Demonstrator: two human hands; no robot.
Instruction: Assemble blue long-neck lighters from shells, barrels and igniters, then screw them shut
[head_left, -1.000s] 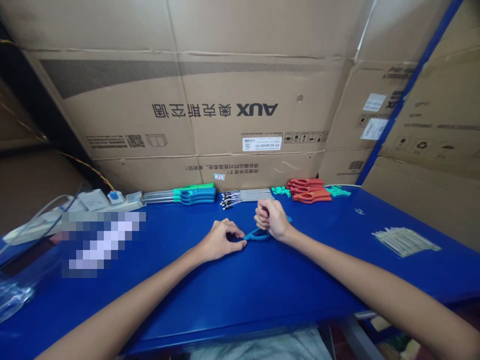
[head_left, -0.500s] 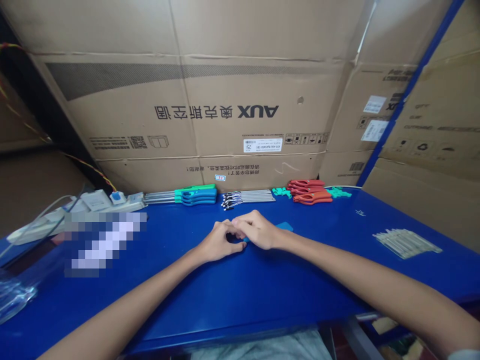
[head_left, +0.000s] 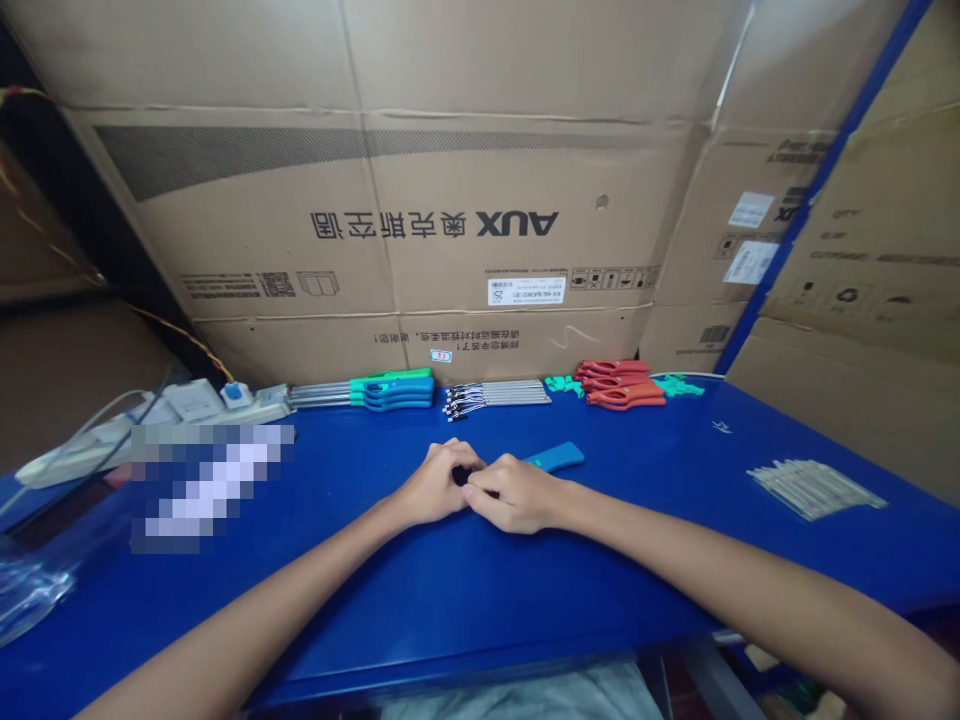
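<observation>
Blue handle (head_left: 561, 457) lying on the tabletop, middle of the work area, its broad end pointing right and away; the near end is hidden by the hands. Left hand (head_left: 441, 484) curled, fingertips meeting those of the right hand (head_left: 519, 492), which is bent with thumb and forefinger close together; cannot tell what either grips. Tabletop (head_left: 450, 610): glossy blue. Along its back edge, left to right: white power strip (head_left: 268, 406) with plugs, blue and green lighters (head_left: 401, 394) stacked with metal tubes leftward, thin rods (head_left: 517, 392) with wires, red and orange handles (head_left: 645, 399) between little green pieces (head_left: 682, 385). Right side: flat heap of pale sticks (head_left: 814, 488). Far left: crumpled clear plastic (head_left: 30, 595). Room: cardboard wall (head_left: 480, 150) behind, lettering upside down; blue post (head_left: 817, 190) slanting at right; more cardboard beyond it.
</observation>
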